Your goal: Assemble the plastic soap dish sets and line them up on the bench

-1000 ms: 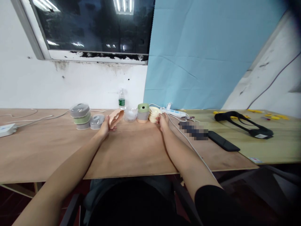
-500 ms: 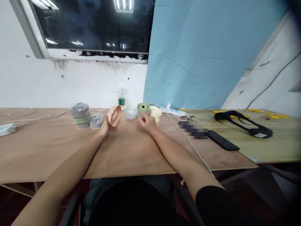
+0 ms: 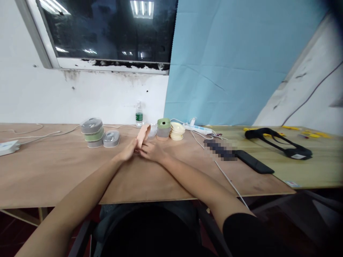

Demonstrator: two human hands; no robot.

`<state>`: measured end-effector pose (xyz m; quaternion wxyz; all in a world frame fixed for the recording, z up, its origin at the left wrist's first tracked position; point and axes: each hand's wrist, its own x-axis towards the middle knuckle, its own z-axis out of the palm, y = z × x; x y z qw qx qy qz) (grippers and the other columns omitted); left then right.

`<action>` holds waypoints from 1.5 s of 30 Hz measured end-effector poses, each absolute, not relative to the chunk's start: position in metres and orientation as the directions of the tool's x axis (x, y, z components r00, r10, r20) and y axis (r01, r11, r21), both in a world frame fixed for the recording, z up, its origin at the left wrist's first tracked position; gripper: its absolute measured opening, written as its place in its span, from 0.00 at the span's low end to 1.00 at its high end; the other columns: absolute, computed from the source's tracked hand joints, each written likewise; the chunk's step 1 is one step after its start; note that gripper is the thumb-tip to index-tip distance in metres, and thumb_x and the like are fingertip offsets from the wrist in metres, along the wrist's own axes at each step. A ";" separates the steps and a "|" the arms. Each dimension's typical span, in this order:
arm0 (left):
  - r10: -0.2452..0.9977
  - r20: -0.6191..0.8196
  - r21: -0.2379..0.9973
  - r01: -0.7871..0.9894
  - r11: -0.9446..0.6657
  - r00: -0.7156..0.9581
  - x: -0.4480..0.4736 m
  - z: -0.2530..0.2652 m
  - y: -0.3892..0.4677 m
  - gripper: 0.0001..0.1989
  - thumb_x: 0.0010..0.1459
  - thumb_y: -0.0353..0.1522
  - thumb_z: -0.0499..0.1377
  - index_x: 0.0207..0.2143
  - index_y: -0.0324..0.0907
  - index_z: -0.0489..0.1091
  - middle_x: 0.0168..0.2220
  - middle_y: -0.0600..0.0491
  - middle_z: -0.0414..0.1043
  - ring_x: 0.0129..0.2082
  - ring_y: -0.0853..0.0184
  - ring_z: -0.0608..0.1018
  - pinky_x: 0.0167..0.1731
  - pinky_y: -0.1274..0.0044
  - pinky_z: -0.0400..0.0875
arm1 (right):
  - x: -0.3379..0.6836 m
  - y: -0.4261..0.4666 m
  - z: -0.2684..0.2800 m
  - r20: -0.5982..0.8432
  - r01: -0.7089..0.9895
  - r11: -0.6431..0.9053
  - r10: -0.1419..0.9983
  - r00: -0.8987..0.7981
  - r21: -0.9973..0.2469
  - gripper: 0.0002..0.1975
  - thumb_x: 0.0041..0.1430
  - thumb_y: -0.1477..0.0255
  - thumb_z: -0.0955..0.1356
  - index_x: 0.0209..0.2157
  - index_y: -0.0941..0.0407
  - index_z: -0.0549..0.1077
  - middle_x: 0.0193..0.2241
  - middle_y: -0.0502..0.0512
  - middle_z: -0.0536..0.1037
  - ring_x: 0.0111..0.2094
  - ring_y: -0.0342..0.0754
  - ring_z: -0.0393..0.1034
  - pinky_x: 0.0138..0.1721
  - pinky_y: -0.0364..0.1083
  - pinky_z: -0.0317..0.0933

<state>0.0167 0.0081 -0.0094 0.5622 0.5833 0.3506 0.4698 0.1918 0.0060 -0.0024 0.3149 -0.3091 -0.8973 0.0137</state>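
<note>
L hand (image 3: 128,150), R hand (image 3: 152,152) at 1 peach pc. (image 3: 143,135), 1 btl (image 3: 139,116) behind.

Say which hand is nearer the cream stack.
Right. The right hand is in front of the cream stack and to its left, apart from it; the left hand is farther left, at the peach piece.

Even light, lamp reflections (image 3: 142,9) glaring in window (image 3: 107,34) — stretched edges, dark upper-right corner, pixelated patch (image 3: 220,149)
</note>
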 end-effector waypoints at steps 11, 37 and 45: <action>0.826 0.564 0.478 0.820 -0.314 -0.012 -0.047 0.008 0.022 0.28 0.57 0.49 0.54 0.53 0.39 0.66 0.54 0.41 0.63 0.52 0.53 0.70 0.53 0.65 0.63 | 0.264 0.060 0.005 0.890 0.706 0.668 0.440 -0.120 -0.235 0.17 0.63 0.72 0.58 0.51 0.56 0.70 0.44 0.61 0.71 0.48 0.52 0.66 0.51 0.52 0.62; 0.963 0.241 0.262 0.964 0.056 -0.121 -0.061 -0.003 0.031 0.39 0.55 0.55 0.47 0.61 0.39 0.55 0.66 0.36 0.43 0.57 0.45 0.66 0.51 0.59 0.63 | 0.294 0.106 0.072 0.571 0.925 0.367 0.740 -0.355 0.101 0.16 0.64 0.68 0.59 0.41 0.58 0.76 0.40 0.63 0.72 0.42 0.53 0.64 0.40 0.47 0.57; 0.968 0.230 0.243 0.969 0.046 -0.104 -0.048 0.003 0.021 0.38 0.55 0.55 0.48 0.60 0.40 0.57 0.66 0.36 0.45 0.55 0.44 0.68 0.49 0.60 0.65 | 0.294 0.099 0.077 0.555 0.922 0.360 0.742 -0.376 0.144 0.16 0.63 0.65 0.61 0.39 0.58 0.77 0.38 0.63 0.74 0.41 0.54 0.65 0.42 0.48 0.56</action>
